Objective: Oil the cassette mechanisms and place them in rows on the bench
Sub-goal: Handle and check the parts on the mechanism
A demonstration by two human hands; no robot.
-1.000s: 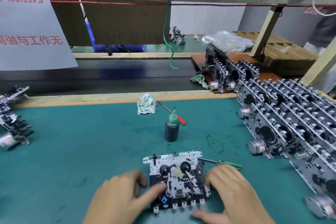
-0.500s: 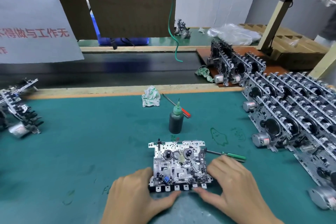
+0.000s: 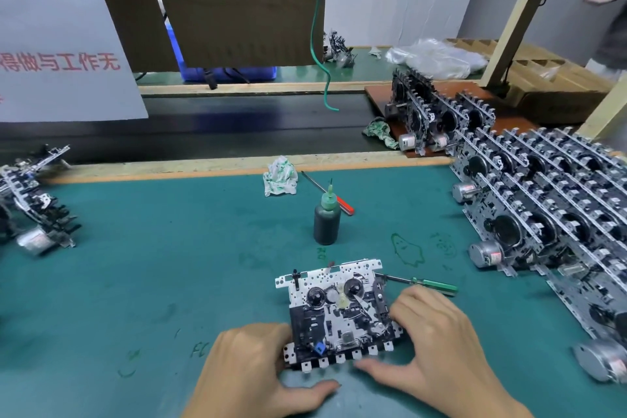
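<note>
— Where is the cassette mechanism (image 3: 339, 312) sitting right now?

— It is lying flat on the green surface (image 3: 169, 265), near the front edge and directly in front of the person, with its row of tabs facing them.

— And what are the hands doing?

— The left hand (image 3: 252, 370) is curling around the mechanism's near left corner, thumb running along the front edge. The right hand (image 3: 437, 346) is gripping the right side – fingers bending over the top, thumb stretching under the front edge. Both are clamping on the same unit.

— Is the oil close by?

— The dark oil bottle (image 3: 327, 219) with the green nozzle is standing upright just beyond the mechanism, untouched. A red-handled screwdriver (image 3: 330, 194) is lying behind it, and a green-handled screwdriver (image 3: 424, 283) is resting just beside the mechanism's far right corner.

— Any others laid out?

— Rows of mechanisms (image 3: 549, 210) are leaning on edge along the right side, more are standing on a brown board (image 3: 380, 97) behind them, and a small pile (image 3: 32, 200) is sitting at the far left. A crumpled rag (image 3: 280, 176) is lying near the back edge.
</note>
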